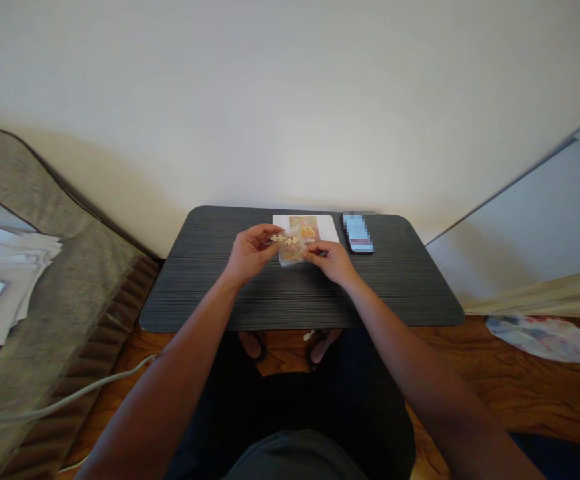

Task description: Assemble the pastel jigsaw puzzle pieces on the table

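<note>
Saw, on the dark grey, finely streaked, round-cornered table [185, 280], a white sheet [328, 229] bearing a coloured picture [309, 231] near the far edge, and spotted, just right of that, a smartphone [358, 233], lit and face up!

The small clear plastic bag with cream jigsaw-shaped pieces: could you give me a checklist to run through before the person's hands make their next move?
1. Left hand steadying the small clear plastic bag: ok, fingers at its left edge.
2. Right hand on the bag: ok, pinching its right side.
3. Cream jigsaw-shaped pieces all inside: cannot tell.
4. White sheet with a coloured picture fully visible: not ok, partly hidden by bag and hands.
5. Black rectangular phone away from both hands: ok, lying right of the sheet on the dark grey table.
</note>
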Available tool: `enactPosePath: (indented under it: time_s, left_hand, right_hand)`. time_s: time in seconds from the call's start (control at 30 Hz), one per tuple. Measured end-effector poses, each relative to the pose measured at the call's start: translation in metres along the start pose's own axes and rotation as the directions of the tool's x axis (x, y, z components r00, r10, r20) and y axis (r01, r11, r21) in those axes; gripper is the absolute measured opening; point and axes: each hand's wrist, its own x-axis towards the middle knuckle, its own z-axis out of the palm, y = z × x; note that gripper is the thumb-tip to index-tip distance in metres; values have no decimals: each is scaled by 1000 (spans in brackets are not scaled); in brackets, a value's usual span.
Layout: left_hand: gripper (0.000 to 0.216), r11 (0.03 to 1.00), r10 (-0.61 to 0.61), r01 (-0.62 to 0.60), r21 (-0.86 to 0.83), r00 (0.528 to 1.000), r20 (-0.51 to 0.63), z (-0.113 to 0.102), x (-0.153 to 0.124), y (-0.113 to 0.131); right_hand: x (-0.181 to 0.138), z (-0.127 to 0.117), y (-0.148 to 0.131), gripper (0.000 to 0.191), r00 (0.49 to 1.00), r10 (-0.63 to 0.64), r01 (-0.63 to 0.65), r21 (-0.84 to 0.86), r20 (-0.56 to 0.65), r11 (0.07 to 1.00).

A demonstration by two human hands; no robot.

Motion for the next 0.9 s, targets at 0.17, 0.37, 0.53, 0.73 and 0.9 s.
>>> enactPosePath:
  time_s: [0.17,0.37,0.53,0.73,0.9]
  left_hand:
    - [38,999,-11,7,50,996,88,3,0,2]
    - [29,997,-8,-5,79,988,157,16,2,9]
    - [29,992,7,-17,129,997,75,18,0,11]
    - [24,971,92,-88,223,996,-7,21,-5,17]
    - [35,996,15,-16,85,1000,18,21,-3,7]
  right_hand:
    - [-6,-8,-13,33,998,-57,58,-24,26,998]
    - [-6,-7,-33,35,990,-140,141,-19,15,990]
    - [-9,-7,-38,42,983,-177,174,-54,-41,983]
    - [-13,-7,-43,37,969,-220,214,-70,-108,974]
    - [-12,-7,-47,43,969,-209,203,-58,-134,977]
